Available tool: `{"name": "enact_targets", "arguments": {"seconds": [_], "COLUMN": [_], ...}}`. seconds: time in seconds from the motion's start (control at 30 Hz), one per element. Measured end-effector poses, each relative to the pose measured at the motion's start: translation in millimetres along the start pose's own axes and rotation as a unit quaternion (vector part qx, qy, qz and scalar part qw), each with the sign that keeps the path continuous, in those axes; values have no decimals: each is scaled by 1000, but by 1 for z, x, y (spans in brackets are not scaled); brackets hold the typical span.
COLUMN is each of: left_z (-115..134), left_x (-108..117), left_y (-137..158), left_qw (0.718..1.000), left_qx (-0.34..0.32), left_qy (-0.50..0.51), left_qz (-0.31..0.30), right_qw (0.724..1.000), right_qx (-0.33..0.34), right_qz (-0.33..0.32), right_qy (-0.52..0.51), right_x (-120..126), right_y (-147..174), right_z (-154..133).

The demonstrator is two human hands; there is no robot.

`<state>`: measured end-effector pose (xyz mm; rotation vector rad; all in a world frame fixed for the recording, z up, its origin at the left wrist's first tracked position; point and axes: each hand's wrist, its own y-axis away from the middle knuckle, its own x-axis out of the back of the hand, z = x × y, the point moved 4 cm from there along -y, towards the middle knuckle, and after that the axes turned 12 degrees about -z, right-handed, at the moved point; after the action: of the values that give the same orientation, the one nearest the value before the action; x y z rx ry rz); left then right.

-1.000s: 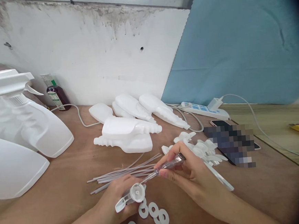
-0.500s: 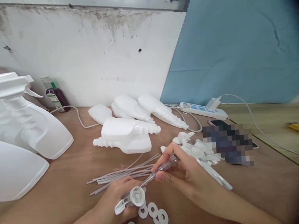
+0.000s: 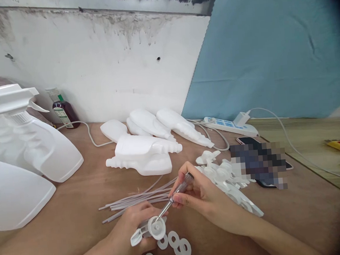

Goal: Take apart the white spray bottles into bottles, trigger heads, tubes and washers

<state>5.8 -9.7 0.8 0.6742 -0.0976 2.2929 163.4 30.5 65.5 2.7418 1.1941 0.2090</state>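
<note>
In my left hand [image 3: 133,228] is a white trigger spray head [image 3: 156,228], its round collar turned up toward me and its trigger lever pointing left. My right hand [image 3: 197,192] grips a screwdriver [image 3: 179,190] by its clear handle. The metal shaft slants down to the left, and its tip is inside the collar. Just right of and below my left hand, several flat white ring washers [image 3: 173,239] lie on the table, some overlapping. Behind the hands rests a bundle of thin, translucent plastic tubes [image 3: 134,201].
White spray bottles [image 3: 142,145] lie at the back middle; others [image 3: 57,152] stand at left. A heap of white spray-head parts [image 3: 220,172] sits beyond my right hand. A power strip [image 3: 231,125], a phone [image 3: 249,140] and a dark bottle [image 3: 65,112] are further back.
The screwdriver has moved a little left and down, its tip going from the collar's rim to inside it. The spray head stays almost in place.
</note>
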Motion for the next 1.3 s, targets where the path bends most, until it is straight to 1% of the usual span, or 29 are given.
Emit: {"name": "enact_targets", "arguments": {"seconds": [0.1, 0.2, 0.27, 0.37, 0.5, 0.57, 0.7, 0.77, 0.83, 0.9, 0.93, 1.0, 1.07, 1.13, 1.2, 1.23, 1.3], "left_z": [1, 2, 2, 2, 5, 6, 5, 2, -2, -6, -6, -4, 3, 11, 18, 21, 25], "left_x": [-2, -1, -1, 0, 0, -1, -2, -4, -7, -8, -8, -6, -4, -4, -6, -7, -9], "left_y": [0, -1, -1, 0, 1, 1, 1, 2, 5, 9, 12, 16, 18, 20, 20, 21, 22], "left_qw": [1000, 1000, 1000, 1000, 1000, 999, 998, 995, 987, 970, 957, 914, 856, 800, 760, 747, 734], "left_qx": [-4, -12, -14, -18, -26, -26, -33, -46, -72, -95, -101, -104, -106, -103, -95, -92, -91], "left_qy": [-1, 3, 7, 5, -11, -25, -61, -90, -137, -203, -245, -345, -450, -535, -594, -614, -636], "left_qz": [-13, -11, -9, -3, -6, -12, -3, 11, 40, 91, 123, 187, 234, 251, 247, 239, 218], "right_qw": [998, 998, 999, 998, 991, 990, 992, 992, 992, 992, 992, 991, 991, 992, 993, 995, 998], "right_qx": [-28, -35, -36, -36, -43, -49, -51, -51, -50, -46, -43, -39, -40, -40, -37, -31, -16], "right_qz": [-36, -37, -29, -8, 18, 12, -24, -23, -18, -15, -13, -9, -11, -14, -15, -9, 12], "right_qy": [-32, -45, -22, 44, 123, 133, 112, 109, 112, 118, 122, 129, 128, 121, 110, 99, 53], "right_x": [-1, 0, 1, 2, 3, 3, 0, 0, 1, 1, 1, 1, 0, -1, -1, -2, -2], "right_y": [-2, -3, -1, 4, 10, 10, 7, 6, 6, 7, 7, 9, 10, 11, 13, 13, 14], "right_z": [-1, -4, -7, -11, -13, -11, -7, -6, -6, -7, -8, -9, -11, -11, -8, -5, 7]}}
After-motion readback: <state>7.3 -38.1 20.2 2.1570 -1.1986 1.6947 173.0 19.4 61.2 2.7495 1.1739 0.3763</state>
